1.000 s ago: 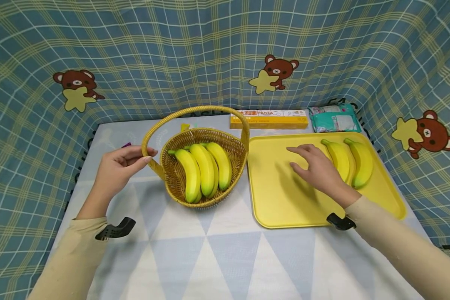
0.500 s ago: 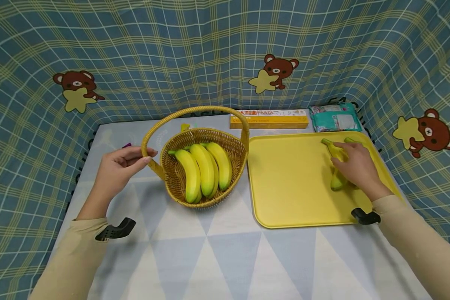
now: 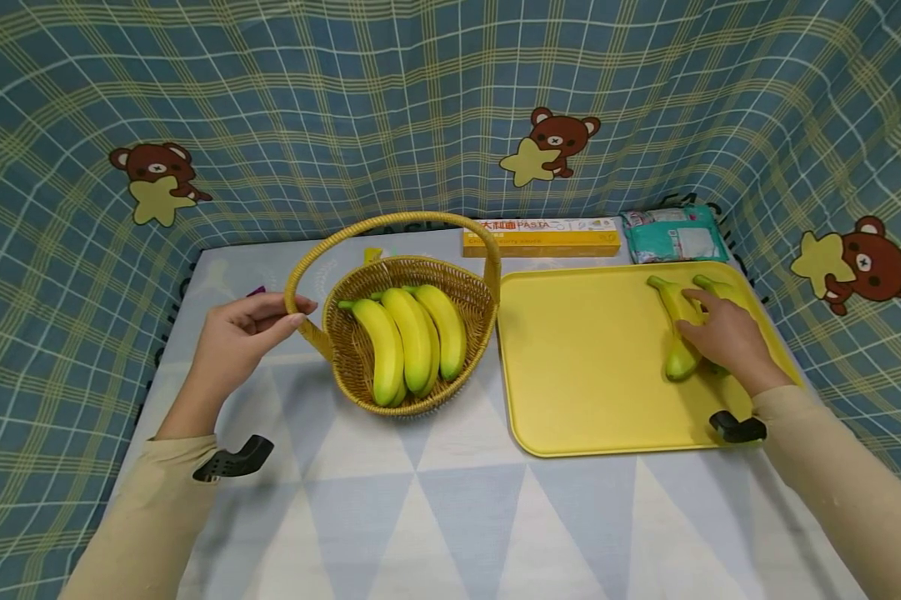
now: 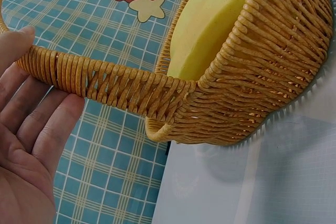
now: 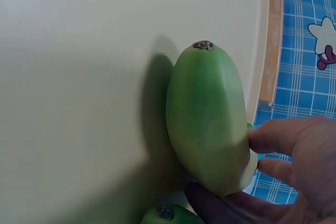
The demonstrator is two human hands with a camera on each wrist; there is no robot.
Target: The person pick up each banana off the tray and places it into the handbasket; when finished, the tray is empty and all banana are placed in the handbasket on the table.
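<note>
With thumb and fingertips, my left hand [image 3: 228, 337] pinches the left side of the arched handle [image 4: 115, 85] of a woven basket [image 3: 405, 410]. Several yellow bananas [image 3: 378, 350] lie side by side inside it. At the right end of a yellow tray [image 3: 581, 367], my right hand [image 3: 731, 337] grips a banana [image 5: 205, 114] around its middle. The thumb lies on one side and fingers reach under the other. A second banana [image 3: 720, 287] lies right beside it, mostly behind the hand in the head view; only its green tip [image 5: 168, 214] shows in the right wrist view.
Behind the tray lie a yellow pasta box [image 3: 543, 240] and a teal packet [image 3: 675, 235]. A small yellow item [image 3: 372, 254] and a purple bit [image 3: 257, 291] sit near the basket. A checked curtain [image 3: 390, 108] surrounds the table.
My right hand has moved right from over the tray's middle to the bananas, and its fingers have closed round the left one. My left hand has stayed on the basket handle.
</note>
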